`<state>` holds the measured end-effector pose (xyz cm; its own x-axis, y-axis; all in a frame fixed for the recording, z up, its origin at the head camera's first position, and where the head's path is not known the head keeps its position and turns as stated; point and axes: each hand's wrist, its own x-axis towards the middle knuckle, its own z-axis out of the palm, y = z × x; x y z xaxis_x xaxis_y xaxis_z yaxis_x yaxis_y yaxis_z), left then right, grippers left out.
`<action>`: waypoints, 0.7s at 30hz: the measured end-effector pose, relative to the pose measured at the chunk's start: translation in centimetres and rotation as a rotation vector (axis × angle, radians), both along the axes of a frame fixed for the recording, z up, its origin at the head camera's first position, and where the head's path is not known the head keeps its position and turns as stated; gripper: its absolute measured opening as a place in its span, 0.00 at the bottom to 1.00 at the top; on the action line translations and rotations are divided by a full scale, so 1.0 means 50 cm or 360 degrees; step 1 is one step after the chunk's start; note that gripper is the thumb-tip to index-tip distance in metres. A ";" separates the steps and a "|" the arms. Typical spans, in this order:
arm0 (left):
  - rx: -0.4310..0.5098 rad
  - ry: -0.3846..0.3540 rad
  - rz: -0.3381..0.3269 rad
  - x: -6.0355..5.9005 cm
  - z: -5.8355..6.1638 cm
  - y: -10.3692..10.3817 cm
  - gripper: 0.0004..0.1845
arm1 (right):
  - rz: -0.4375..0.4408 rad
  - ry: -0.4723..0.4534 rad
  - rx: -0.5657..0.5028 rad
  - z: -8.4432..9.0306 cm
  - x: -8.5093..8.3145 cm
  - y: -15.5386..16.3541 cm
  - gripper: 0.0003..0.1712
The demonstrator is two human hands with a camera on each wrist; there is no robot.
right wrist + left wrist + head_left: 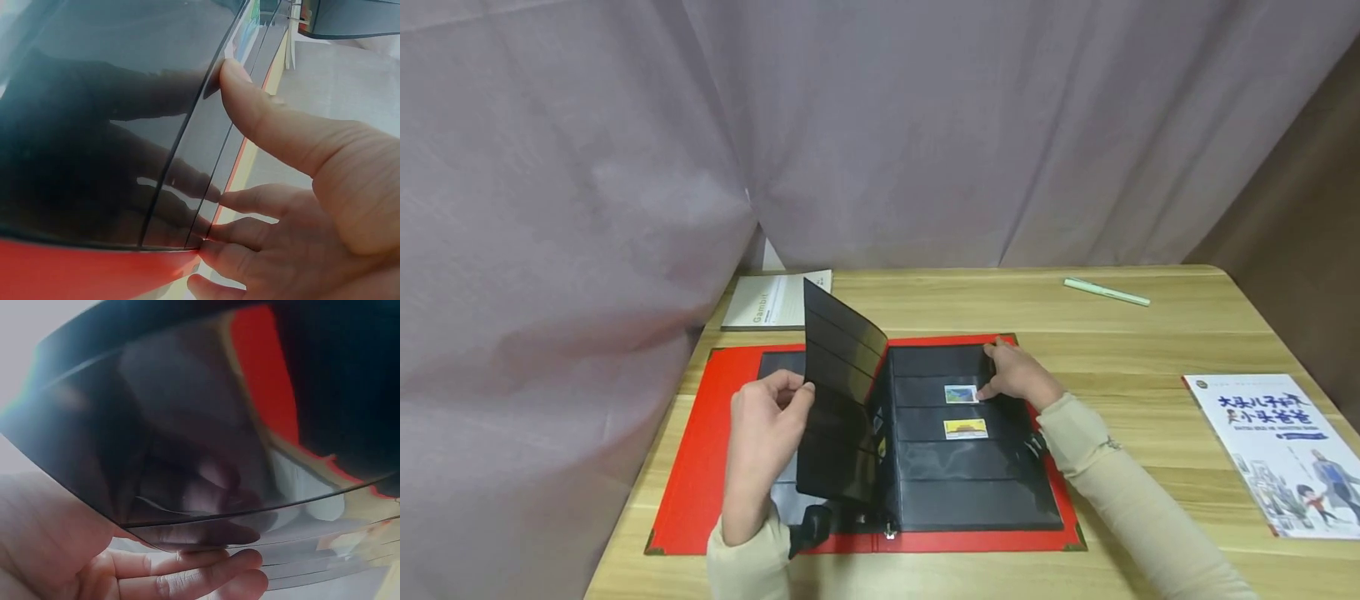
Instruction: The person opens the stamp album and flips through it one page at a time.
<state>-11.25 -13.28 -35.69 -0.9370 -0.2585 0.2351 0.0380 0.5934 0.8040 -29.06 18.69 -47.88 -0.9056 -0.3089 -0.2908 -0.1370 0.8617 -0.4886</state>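
Observation:
A stamp album with a red cover (688, 475) and black pocket pages lies spread out on the table. My left hand (765, 429) pinches the outer edge of one raised black page (842, 417), which stands up near the rings. In the left wrist view, fingers (187, 578) show below that glossy page. My right hand (1022, 377) rests at the upper right of the flat page (977, 504), fingers spread. Its thumb (240, 81) touches a blue-and-green stamp (959, 394) in the second row. Just below sits a yellow stamp (966, 429).
A pale notebook (778, 300) lies behind the album at the left. At the back right is a light green pen (1107, 292). A white picture book (1277, 450) lies at the right side of the wooden table (1135, 358). Grey curtain (925, 133) hangs behind.

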 end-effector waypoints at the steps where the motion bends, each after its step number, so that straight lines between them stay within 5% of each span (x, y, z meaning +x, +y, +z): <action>1: 0.0009 -0.0003 0.0004 0.004 0.001 0.001 0.07 | -0.0010 -0.0002 0.0001 0.000 0.000 0.001 0.59; 13: 0.0062 -0.0105 0.0132 0.025 -0.004 -0.039 0.07 | -0.0025 0.0072 0.0079 -0.003 0.009 -0.004 0.56; 21: 0.0129 -0.0203 0.0146 0.034 -0.042 -0.111 0.09 | 0.0100 0.0149 0.0080 -0.010 0.010 0.008 0.58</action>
<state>-9.57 -18.84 -37.80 -0.9294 -0.3576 0.0907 -0.1187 0.5226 0.8443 -28.54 19.08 -48.36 -0.9088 -0.3531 -0.2222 -0.2346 0.8729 -0.4278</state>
